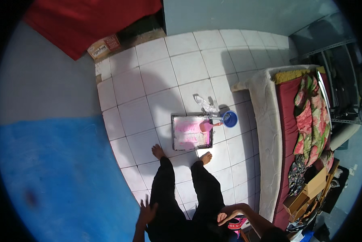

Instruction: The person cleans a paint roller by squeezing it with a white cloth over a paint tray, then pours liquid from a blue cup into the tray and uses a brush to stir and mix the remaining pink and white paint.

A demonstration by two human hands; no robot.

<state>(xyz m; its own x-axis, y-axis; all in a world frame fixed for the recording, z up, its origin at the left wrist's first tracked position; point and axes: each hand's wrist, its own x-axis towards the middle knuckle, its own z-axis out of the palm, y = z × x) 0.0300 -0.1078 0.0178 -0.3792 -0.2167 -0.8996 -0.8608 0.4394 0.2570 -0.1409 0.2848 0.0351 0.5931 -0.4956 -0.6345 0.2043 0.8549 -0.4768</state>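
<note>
My left hand (148, 211) hangs beside my left thigh with its fingers spread, holding nothing. My right hand (230, 212) is in front of my right hip, its fingers loosely bent and nothing visible in them. On the floor just beyond my feet lies a flat, dark-rimmed tray (173, 135) smeared with white and pink. A pink-headed brush (206, 127) rests across its right side, handle pointing right. A small blue bucket (232, 119) stands at the tray's upper right corner, with a pale handle leaning over its rim. Both hands are well away from these things.
A crumpled white plastic piece (205, 103) lies beyond the tray on the tiles. Along the right runs a mattress (265, 121) with floral cloth (311, 121) and an open cardboard box (306, 193). A half-blue wall (60, 161) stands left; a red curtain (88, 24) hangs far left.
</note>
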